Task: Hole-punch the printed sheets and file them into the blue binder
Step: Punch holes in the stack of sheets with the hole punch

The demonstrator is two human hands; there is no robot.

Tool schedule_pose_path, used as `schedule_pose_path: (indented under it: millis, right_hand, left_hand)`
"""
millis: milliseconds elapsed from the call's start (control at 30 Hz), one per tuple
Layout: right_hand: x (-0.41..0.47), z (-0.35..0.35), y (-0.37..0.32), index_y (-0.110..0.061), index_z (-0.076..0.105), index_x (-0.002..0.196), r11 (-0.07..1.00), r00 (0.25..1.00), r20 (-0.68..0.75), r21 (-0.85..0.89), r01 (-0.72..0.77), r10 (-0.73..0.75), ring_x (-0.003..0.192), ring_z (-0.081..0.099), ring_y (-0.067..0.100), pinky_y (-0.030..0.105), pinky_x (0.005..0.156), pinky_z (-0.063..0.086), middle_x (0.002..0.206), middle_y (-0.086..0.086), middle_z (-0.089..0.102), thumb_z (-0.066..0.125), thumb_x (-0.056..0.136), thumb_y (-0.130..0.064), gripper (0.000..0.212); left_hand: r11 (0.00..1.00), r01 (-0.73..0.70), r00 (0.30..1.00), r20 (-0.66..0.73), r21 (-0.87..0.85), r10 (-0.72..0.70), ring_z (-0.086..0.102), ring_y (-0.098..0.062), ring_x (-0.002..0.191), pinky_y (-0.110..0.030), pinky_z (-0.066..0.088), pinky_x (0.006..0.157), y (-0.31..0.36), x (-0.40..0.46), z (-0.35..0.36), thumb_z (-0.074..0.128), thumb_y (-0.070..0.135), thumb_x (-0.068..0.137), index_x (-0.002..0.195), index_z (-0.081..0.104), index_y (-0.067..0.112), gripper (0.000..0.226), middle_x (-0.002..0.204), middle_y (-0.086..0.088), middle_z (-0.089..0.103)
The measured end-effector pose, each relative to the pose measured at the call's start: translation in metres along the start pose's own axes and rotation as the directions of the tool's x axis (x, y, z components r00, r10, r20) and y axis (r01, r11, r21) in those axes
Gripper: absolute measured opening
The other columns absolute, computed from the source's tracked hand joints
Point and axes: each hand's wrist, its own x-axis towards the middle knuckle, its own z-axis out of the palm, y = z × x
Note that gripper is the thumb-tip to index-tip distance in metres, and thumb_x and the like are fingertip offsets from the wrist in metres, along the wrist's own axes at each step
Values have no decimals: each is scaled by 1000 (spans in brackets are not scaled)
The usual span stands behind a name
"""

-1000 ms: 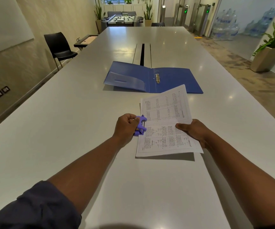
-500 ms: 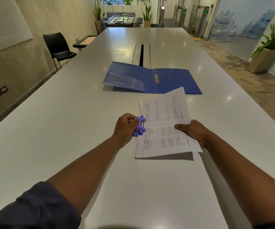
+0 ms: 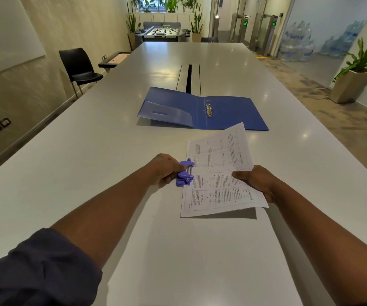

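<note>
A long white table [image 3: 200,250] fills the room, with a black chair [image 3: 78,67] by the left wall. The blue binder [image 3: 202,109] lies open on the table. Just in front of the binder are the printed sheets [image 3: 220,171]. The purple hole punch [image 3: 184,173] sits at the sheets' left edge. The left hand [image 3: 163,168] has its fingers curled tight around the punch. The right hand [image 3: 257,181] holds the right side of the sheets, thumb on top.
</note>
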Motion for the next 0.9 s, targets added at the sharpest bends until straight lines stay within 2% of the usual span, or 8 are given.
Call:
schedule_pose_path:
  millis: [100,233,367,433,533,700,833,900]
  right_hand:
    - [0,1,-1,-15,62,130,1000,1000,6,0,4,-4,89,78,36,39,63,62,110,12,77,64,99,-16,31]
    - [3,-1,1,-16,63,129,1000,1000,4,-7,6,-6,89,78,35,41,66,63,111,12,77,64,99,-16,30]
    - [7,-2,3,-16,65,126,1000,1000,9,-31,2,-1,89,78,34,42,67,63,109,11,78,64,98,-15,28]
    - [7,-1,3,-16,65,126,1000,1000,13,-28,1,-1,89,78,34,42,67,63,109,11,78,64,99,-14,28]
    - [8,-1,5,-14,64,128,1000,1000,11,-14,6,-6,92,77,36,47,74,63,110,13,78,64,98,-14,30]
    - [7,0,6,-13,64,130,999,1000,5,-23,27,-27,93,77,36,50,78,63,111,12,77,65,97,-15,33]
    - [3,-1,3,-13,63,131,999,1000,3,-17,31,-31,92,77,36,47,74,63,111,13,77,65,98,-15,33]
    - [1,-1,3,-12,62,131,1000,1000,4,-2,25,-25,93,77,38,50,78,62,111,14,77,65,98,-15,33]
  left_hand:
    - [982,116,992,28,147,-121,37,-12,47,-24,33,43,9,8,-6,77,26,89,81,62,4,28,46,-3,57]
    - [950,191,971,94,245,-220,32,-12,47,-24,29,46,17,14,-10,72,32,92,73,60,3,37,46,-4,49]
    - [856,192,973,23,481,-231,31,-10,36,-23,25,45,24,19,-8,67,42,95,61,51,11,49,42,0,42]
    - [826,208,968,14,523,-252,32,-10,39,-23,25,47,20,26,-10,69,49,91,60,48,13,52,47,0,42]
    - [832,230,955,46,505,-292,39,-10,48,-21,33,49,14,32,-16,74,53,84,64,56,11,50,59,-2,52]
    - [868,129,991,-28,479,-132,47,-15,47,-22,43,47,6,28,-11,78,50,81,67,58,7,50,58,-5,56]
    - [821,9,994,-91,570,53,52,-20,57,-30,46,63,-7,19,-10,67,65,84,72,58,7,59,64,-8,58]
    - [824,-42,989,-91,565,113,51,-18,61,-32,42,68,-13,14,-8,56,68,89,66,55,9,63,63,-6,56]
